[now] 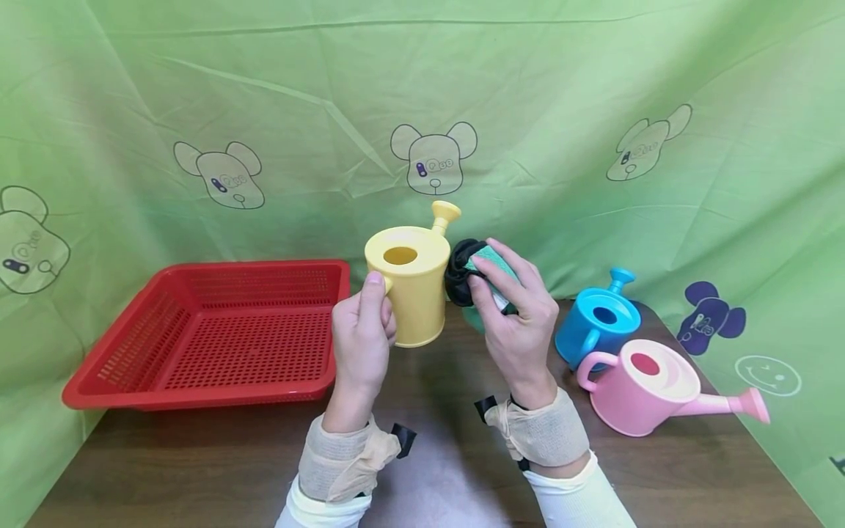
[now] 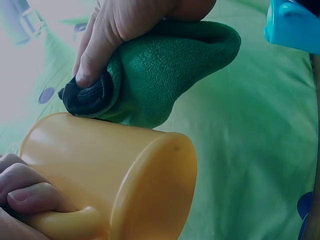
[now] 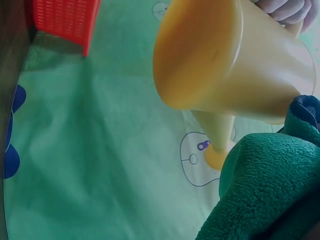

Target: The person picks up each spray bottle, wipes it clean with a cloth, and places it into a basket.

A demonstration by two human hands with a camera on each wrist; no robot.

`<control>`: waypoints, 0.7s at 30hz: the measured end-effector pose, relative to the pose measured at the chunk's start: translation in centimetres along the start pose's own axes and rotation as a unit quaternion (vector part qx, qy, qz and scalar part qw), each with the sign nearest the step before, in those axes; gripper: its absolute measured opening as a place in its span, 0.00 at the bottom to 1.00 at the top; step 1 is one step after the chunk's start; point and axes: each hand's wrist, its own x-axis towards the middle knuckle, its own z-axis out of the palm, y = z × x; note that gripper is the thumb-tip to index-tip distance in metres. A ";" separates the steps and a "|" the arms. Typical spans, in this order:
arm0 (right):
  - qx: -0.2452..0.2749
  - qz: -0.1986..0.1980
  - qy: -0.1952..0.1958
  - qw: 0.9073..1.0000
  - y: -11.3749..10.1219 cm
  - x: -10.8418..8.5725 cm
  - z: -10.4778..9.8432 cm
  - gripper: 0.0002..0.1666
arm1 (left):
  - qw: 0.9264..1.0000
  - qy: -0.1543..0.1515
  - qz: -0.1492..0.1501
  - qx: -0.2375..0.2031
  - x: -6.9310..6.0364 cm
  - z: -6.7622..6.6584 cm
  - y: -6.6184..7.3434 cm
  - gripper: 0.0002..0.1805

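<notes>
A yellow watering can [image 1: 422, 301] is held upright above the table by my left hand [image 1: 361, 330], its fingers curled round the handle and the thumb on top. The can's spout points away, toward the back. My right hand [image 1: 521, 308] pinches a bunched green and black cloth [image 1: 463, 271] against the can's right side. In the left wrist view the cloth [image 2: 155, 75] touches the can's wall [image 2: 95, 155] near its top end. The right wrist view shows the can's underside [image 3: 195, 55] and the cloth's hanging part [image 3: 270, 175].
A red perforated basket [image 1: 244, 400] stands at the left of the brown table [image 1: 436, 455]. At the right are a blue watering can [image 1: 590, 330] and, nearer, a pink one [image 1: 640, 396] with its spout pointing right. Green printed fabric [image 1: 317, 95] hangs behind.
</notes>
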 end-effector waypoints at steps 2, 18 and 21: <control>-0.001 0.001 -0.002 1.000 0.0 0.0 0.1 0.17 | 1.000 -0.002 -0.001 -0.001 0.1 -0.1 0.0 0.32; 0.002 0.006 -0.028 1.000 0.2 -0.1 0.4 0.17 | 1.000 0.013 -0.013 -0.015 0.4 -0.2 0.1 0.31; 0.005 0.005 -0.043 0.999 0.1 -0.2 0.4 0.18 | 0.999 0.022 -0.011 -0.026 0.4 -0.3 0.1 0.31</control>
